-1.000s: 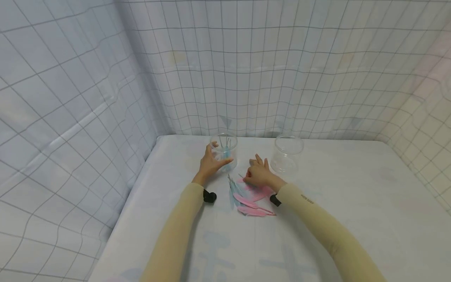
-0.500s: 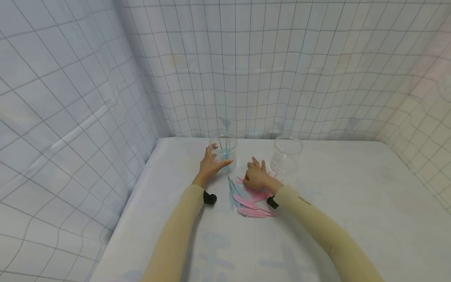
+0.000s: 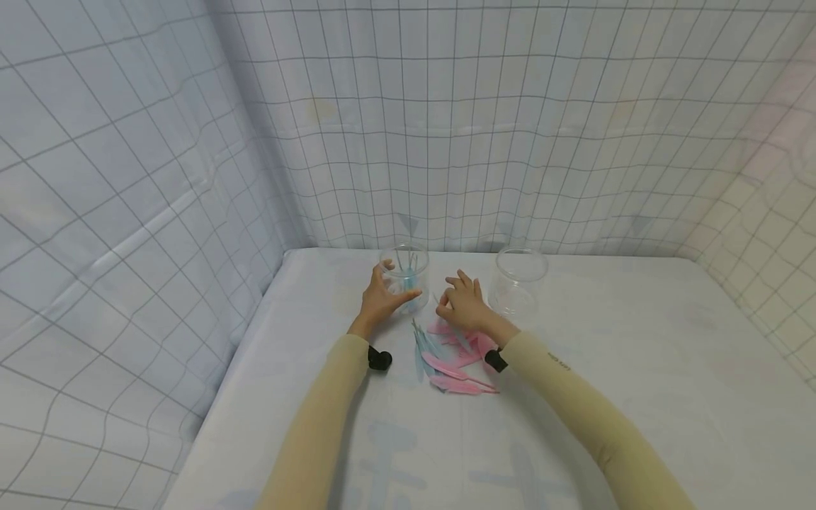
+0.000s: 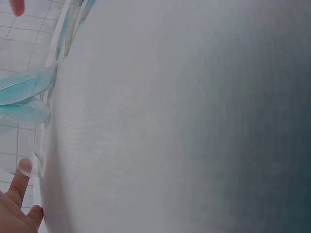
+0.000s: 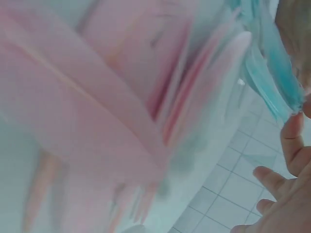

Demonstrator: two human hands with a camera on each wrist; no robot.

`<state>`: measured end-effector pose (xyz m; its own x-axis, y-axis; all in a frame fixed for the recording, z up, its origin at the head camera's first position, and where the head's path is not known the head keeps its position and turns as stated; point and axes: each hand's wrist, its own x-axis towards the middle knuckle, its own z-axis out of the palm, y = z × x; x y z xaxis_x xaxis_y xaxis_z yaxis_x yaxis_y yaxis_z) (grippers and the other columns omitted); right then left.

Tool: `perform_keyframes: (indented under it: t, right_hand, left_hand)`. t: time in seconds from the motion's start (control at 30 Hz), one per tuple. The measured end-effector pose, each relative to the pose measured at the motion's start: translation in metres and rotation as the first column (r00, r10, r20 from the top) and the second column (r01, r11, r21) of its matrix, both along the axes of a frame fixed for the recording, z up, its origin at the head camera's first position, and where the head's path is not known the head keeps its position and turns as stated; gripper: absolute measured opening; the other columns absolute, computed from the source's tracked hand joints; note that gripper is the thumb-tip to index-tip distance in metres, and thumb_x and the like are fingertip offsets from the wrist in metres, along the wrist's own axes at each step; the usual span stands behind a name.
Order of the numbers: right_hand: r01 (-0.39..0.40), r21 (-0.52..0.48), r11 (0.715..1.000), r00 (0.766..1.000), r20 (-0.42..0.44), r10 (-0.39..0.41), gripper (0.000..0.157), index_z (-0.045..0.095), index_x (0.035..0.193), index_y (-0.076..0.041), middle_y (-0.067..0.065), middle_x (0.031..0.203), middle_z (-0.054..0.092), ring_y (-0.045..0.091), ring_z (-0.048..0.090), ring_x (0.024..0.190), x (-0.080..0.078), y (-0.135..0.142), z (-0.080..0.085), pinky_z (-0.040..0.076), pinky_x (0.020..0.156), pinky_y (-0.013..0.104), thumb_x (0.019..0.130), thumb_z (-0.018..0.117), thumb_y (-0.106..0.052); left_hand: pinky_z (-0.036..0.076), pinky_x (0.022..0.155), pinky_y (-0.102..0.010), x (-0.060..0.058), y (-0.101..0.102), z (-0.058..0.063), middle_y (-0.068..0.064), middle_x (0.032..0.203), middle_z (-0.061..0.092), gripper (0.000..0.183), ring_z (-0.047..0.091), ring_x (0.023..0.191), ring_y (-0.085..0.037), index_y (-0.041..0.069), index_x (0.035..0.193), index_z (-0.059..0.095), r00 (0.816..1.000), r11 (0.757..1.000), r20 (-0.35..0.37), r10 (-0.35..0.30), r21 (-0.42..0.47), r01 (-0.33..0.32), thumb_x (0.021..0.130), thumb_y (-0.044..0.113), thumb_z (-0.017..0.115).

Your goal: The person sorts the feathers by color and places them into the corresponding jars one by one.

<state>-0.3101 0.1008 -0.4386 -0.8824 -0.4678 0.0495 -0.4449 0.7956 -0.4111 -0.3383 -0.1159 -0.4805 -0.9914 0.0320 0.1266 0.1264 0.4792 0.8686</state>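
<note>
On the left stands a clear round jar [image 3: 423,278] holding blue feathers [image 3: 409,281], their quills pointing up. My left hand [image 3: 379,299] grips this jar, thumb on the near side and fingers behind. My right hand [image 3: 465,306] is above the feather pile, thumb and index finger pinching a blue feather [image 5: 278,60] near its quill, the other fingers spread. Its vane hangs below the hand. Pink feathers [image 3: 454,384] lie on the table with more blue feathers [image 3: 428,347] to their left. The right wrist view shows pink feathers [image 5: 82,97] close up.
A second clear jar [image 3: 520,283] stands to the right of my right hand. Both jars are near the back edge of the white-covered table [image 3: 637,368]. Grid-patterned curtains [image 3: 446,142] hang behind and at both sides.
My right hand has reached down into the pile, then risen slightly toward the left jar with a blue feather pinched in it. The left hand stays on its jar.
</note>
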Motion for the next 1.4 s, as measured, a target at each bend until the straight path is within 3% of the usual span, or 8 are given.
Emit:
perform_keyframes:
  t: [0.17, 0.4, 0.6, 0.8, 0.97, 1.17, 1.3, 1.4]
  right_hand:
    - [-0.019, -0.161, 0.987, 0.994, -0.110, 0.001, 0.013, 0.059, 0.087, -0.007, 0.025, 0.142, 0.035, 0.045, 0.010, 0.138, -0.007, 0.001, 0.013, 0.004, 0.105, 0.064, 0.092, 0.053, -0.018]
    - [-0.050, -0.284, 0.957, 0.973, -0.229, -0.017, 0.014, 0.057, 0.088, -0.004, 0.027, 0.141, 0.036, 0.047, 0.014, 0.136, -0.016, -0.005, 0.038, 0.008, 0.106, 0.060, 0.093, 0.051, -0.016]
    - [-0.069, -0.437, 0.897, 0.961, -0.270, -0.057, 0.012, 0.054, 0.092, -0.003, 0.024, 0.143, 0.033, 0.045, 0.012, 0.136, -0.025, -0.017, 0.057, 0.007, 0.106, 0.060, 0.093, 0.051, -0.014]
    - [-0.120, -0.531, 0.839, 0.925, -0.366, -0.099, 0.009, 0.051, 0.093, -0.001, 0.023, 0.141, 0.034, 0.041, 0.013, 0.136, -0.031, -0.028, 0.073, 0.008, 0.108, 0.055, 0.094, 0.049, -0.010]
    - [-0.136, -0.570, 0.810, 0.901, -0.412, -0.138, 0.010, 0.049, 0.096, -0.001, 0.021, 0.141, 0.034, 0.037, 0.014, 0.137, -0.036, -0.037, 0.079, 0.008, 0.110, 0.048, 0.097, 0.048, -0.011]
    - [-0.148, -0.647, 0.748, 0.889, -0.418, -0.186, 0.011, 0.047, 0.098, 0.002, 0.024, 0.138, 0.036, 0.037, 0.019, 0.134, -0.041, -0.048, 0.079, 0.010, 0.109, 0.043, 0.097, 0.047, -0.008]
    - [-0.115, -0.645, 0.755, 0.898, -0.392, -0.198, 0.011, 0.048, 0.098, 0.004, 0.025, 0.134, 0.040, 0.037, 0.026, 0.131, -0.044, -0.053, 0.076, 0.013, 0.108, 0.043, 0.097, 0.049, -0.007]
    - [-0.040, -0.613, 0.789, 0.930, -0.311, -0.195, 0.013, 0.052, 0.100, 0.003, 0.024, 0.135, 0.040, 0.036, 0.025, 0.131, -0.044, -0.055, 0.072, 0.015, 0.107, 0.045, 0.097, 0.052, -0.010]
  left_hand:
    - [0.039, 0.096, -0.050, 0.000, 0.000, -0.001, -0.001, 0.147, 0.034, 0.089, 0.041, 0.129, -0.029, 0.027, 0.136, 0.026, 1.000, 1.000, -0.006, -0.004, -0.002, 0.004, 0.070, 0.057, 0.077]
    - [0.039, 0.097, -0.049, -0.001, 0.001, -0.001, 0.002, 0.148, 0.033, 0.090, 0.041, 0.129, -0.030, 0.025, 0.138, 0.025, 1.000, 1.000, -0.015, -0.004, 0.001, 0.004, 0.071, 0.057, 0.077]
    - [0.038, 0.098, -0.049, -0.001, 0.000, -0.002, 0.004, 0.147, 0.034, 0.092, 0.041, 0.129, -0.030, 0.023, 0.139, 0.025, 1.000, 1.000, -0.027, -0.007, 0.005, 0.007, 0.070, 0.057, 0.077]
    - [0.038, 0.098, -0.049, -0.001, -0.001, -0.002, 0.004, 0.147, 0.033, 0.088, 0.041, 0.129, -0.031, 0.025, 0.137, 0.026, 1.000, 1.000, -0.028, -0.012, 0.010, 0.013, 0.072, 0.056, 0.077]
    - [0.038, 0.098, -0.049, -0.002, -0.001, -0.001, 0.003, 0.147, 0.033, 0.088, 0.041, 0.129, -0.031, 0.025, 0.137, 0.025, 1.000, 1.000, -0.027, -0.008, 0.002, 0.008, 0.072, 0.055, 0.077]
    - [0.037, 0.099, -0.048, -0.003, -0.002, -0.001, 0.003, 0.147, 0.034, 0.087, 0.042, 0.128, -0.030, 0.025, 0.137, 0.026, 1.000, 1.000, -0.029, -0.002, -0.009, 0.002, 0.073, 0.053, 0.077]
    - [0.037, 0.099, -0.048, -0.003, -0.002, -0.001, 0.003, 0.146, 0.035, 0.087, 0.042, 0.128, -0.030, 0.025, 0.136, 0.026, 1.000, 1.000, -0.019, 0.002, -0.007, -0.002, 0.072, 0.054, 0.077]
    - [0.037, 0.098, -0.049, -0.003, -0.002, -0.001, 0.003, 0.146, 0.035, 0.088, 0.042, 0.128, -0.030, 0.025, 0.136, 0.026, 1.000, 1.000, -0.017, -0.006, -0.002, 0.006, 0.071, 0.055, 0.077]
